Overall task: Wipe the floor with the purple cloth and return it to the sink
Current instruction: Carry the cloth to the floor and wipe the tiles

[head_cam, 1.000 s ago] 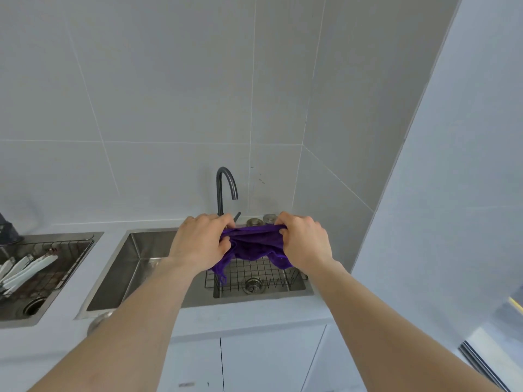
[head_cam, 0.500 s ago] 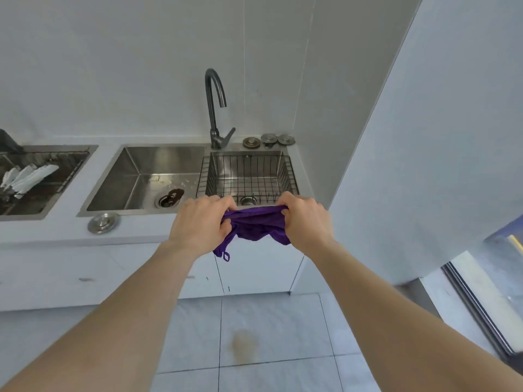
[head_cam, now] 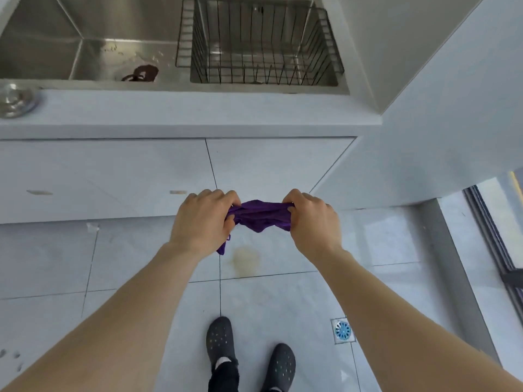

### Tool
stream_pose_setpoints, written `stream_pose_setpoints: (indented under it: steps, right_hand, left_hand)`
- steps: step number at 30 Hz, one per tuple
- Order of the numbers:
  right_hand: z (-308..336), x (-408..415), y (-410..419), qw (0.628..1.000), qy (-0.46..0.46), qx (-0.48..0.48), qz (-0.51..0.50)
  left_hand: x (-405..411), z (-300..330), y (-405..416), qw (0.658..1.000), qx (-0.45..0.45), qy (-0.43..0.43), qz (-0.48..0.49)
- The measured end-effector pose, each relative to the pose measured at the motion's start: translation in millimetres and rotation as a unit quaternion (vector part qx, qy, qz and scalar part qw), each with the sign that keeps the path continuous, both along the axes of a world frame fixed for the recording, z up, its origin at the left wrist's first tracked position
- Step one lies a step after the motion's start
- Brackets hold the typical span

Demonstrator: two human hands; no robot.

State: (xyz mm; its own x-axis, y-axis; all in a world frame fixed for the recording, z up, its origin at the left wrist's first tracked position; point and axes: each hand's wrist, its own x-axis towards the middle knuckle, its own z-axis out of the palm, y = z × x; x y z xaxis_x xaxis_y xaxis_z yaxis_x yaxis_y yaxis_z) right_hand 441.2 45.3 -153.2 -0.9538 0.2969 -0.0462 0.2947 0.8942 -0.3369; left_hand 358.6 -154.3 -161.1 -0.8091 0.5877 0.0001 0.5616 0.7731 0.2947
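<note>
Above the tiled floor (head_cam: 283, 301), over a yellowish stain (head_cam: 245, 261): purple cloth (head_cam: 260, 216), bunched and wrinkled, stretched between left hand (head_cam: 202, 222) and right hand (head_cam: 312, 222), fingers clenched on each end, loop dangling.

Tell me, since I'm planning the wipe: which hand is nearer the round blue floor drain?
Right. The right hand is above the round blue floor drain; the left hand is further left.

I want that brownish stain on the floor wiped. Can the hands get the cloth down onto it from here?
Probably yes: both hands hold the purple cloth above the stain, with only bare floor around it.
</note>
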Motion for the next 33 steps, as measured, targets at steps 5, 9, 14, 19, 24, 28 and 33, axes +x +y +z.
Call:
stream_pose_setpoints:
  steps: [5, 9, 14, 19, 24, 28, 33]
  right_hand:
    - [-102.4, 6.5, -18.2, 0.999, -0.035, -0.006, -0.013]
    - [-180.9, 11.6, -31.8, 0.999, -0.04, -0.006, -0.022]
    - [-286.4, 33.3, -42.5, 0.998, -0.051, -0.023, -0.013]
    - [-396.5, 54.0, -41.5, 0.997, -0.069, -0.03, -0.008]
    - [-490.9, 53.2, -34.5, 0.997, -0.065, -0.032, -0.006]
    - [-545.6, 36.7, -24.7, 0.998, -0.061, -0.026, -0.002]
    - [-603.8, 0.9, -7.7, 1.0, -0.021, 0.002, -0.003]
  left_hand:
    - [-0.4, -99.4, -16.2, 0.999, -0.008, -0.036, -0.011]
    - [3.6, -175.0, -28.5, 0.998, -0.011, -0.055, -0.009]
    - [25.9, -280.8, -41.7, 0.998, -0.029, -0.06, -0.008]
    - [47.7, -389.3, -43.7, 0.996, -0.049, -0.066, -0.024]
    - [45.1, -479.4, -38.1, 0.997, -0.044, -0.056, -0.027]
    - [29.6, -536.9, -30.9, 0.998, -0.035, -0.052, -0.022]
    - [-0.4, -596.6, -15.0, 0.999, -0.01, -0.033, -0.014]
